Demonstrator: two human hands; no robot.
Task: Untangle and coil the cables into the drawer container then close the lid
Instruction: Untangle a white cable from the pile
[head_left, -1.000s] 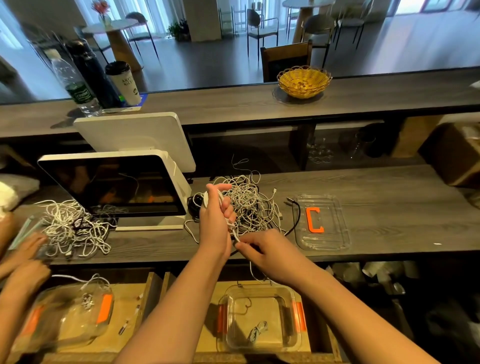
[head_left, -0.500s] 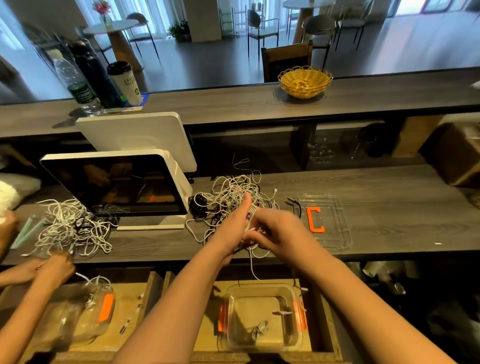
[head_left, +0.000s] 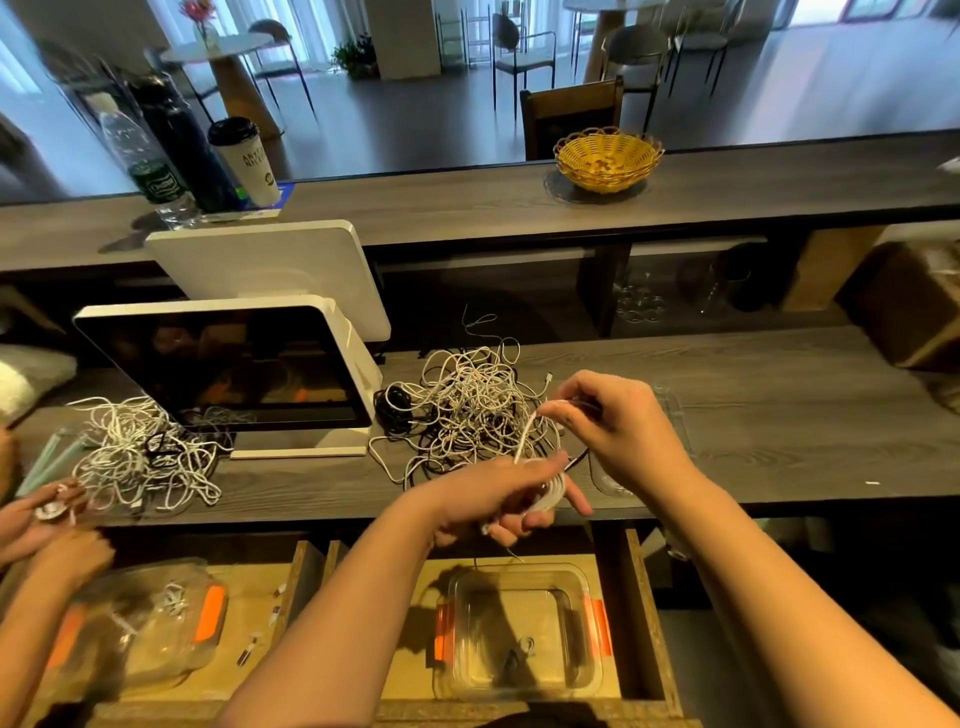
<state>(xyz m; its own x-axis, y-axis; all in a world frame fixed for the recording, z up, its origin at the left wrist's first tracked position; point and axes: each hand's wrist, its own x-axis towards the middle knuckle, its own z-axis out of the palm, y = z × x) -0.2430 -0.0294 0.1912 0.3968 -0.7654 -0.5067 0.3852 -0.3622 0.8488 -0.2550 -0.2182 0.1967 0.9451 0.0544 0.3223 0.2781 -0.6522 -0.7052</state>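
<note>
Left hand (head_left: 511, 499) holds a white cable (head_left: 545, 486) w/ several loops wound round its fingers, thumb pressed over the coil, above the drawer's front edge. Right hand (head_left: 618, 426) is higher & to the right, fingertips pinching the same cable's free run, which goes down to the coil. Behind both, the tangled cable pile (head_left: 467, 410) sits on the counter (head_left: 779, 415), beside the monitor (head_left: 228, 374). Clear container (head_left: 519, 634) w/ orange clips sits in the open drawer (head_left: 639, 613) below the hands, approx. one small coil inside. Clear lid (head_left: 675, 415) lies on the counter, mostly hidden by the right hand.
</note>
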